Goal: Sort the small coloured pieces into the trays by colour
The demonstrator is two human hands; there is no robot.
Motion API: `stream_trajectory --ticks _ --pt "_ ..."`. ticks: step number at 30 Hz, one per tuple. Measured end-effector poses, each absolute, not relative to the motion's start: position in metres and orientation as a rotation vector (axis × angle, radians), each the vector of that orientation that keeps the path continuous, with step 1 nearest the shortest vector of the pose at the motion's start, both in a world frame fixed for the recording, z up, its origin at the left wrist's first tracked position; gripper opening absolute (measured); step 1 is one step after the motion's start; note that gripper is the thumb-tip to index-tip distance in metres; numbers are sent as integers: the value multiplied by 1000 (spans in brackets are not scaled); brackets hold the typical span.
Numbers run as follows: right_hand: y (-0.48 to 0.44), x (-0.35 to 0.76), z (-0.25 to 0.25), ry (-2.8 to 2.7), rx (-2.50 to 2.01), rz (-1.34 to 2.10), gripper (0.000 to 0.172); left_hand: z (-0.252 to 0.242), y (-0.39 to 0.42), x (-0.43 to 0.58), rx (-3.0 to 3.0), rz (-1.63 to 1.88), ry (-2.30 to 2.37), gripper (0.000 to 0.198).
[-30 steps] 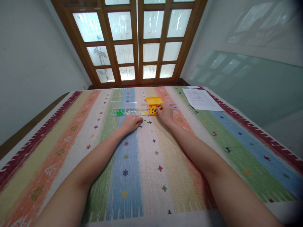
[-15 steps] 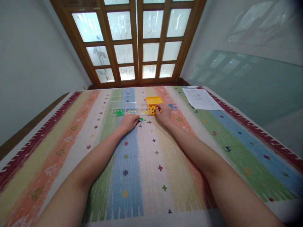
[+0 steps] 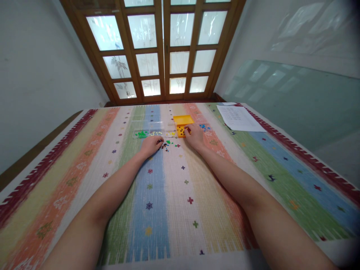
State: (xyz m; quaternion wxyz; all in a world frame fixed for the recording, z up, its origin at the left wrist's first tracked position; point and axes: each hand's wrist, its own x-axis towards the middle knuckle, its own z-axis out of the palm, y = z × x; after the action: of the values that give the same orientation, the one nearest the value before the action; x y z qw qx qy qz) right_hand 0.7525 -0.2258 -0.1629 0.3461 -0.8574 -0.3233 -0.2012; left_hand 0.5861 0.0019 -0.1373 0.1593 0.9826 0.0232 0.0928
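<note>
My left hand (image 3: pixel 152 145) rests on the cloth with its fingers curled together beside a small loose heap of green, dark and blue pieces (image 3: pixel 165 145). Whatever its fingertips hold, if anything, is too small to name. Over an open yellow box (image 3: pixel 180 134) my right hand (image 3: pixel 195 135) reaches in from the right, fingers bent and closed at the tips; their contents are hidden. Small dark pieces (image 3: pixel 181 129) lie inside that box, and its yellow lid (image 3: pixel 183 120) is folded back behind it.
Clear boxes left of the yellow one hold green pieces (image 3: pixel 141 134), pale pieces (image 3: pixel 156 133) and yellow pieces (image 3: pixel 171 134). Blue pieces (image 3: pixel 204 127) lie beyond my right hand. Printed paper (image 3: pixel 239 118) is at the back right of the striped tablecloth (image 3: pixel 177 217).
My left hand has shifted slightly left, and more of the dark pieces in the loose heap show. The right hand stays at the yellow box.
</note>
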Motion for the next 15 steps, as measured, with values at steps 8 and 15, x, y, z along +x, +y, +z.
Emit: stream_trajectory --ticks 8,15 --pt "-224 748 -163 -917 -2191 -536 19 -131 9 588 2756 444 289 31" --pt "-217 729 -158 -1025 -2197 -502 15 -133 23 593 2734 502 550 31"
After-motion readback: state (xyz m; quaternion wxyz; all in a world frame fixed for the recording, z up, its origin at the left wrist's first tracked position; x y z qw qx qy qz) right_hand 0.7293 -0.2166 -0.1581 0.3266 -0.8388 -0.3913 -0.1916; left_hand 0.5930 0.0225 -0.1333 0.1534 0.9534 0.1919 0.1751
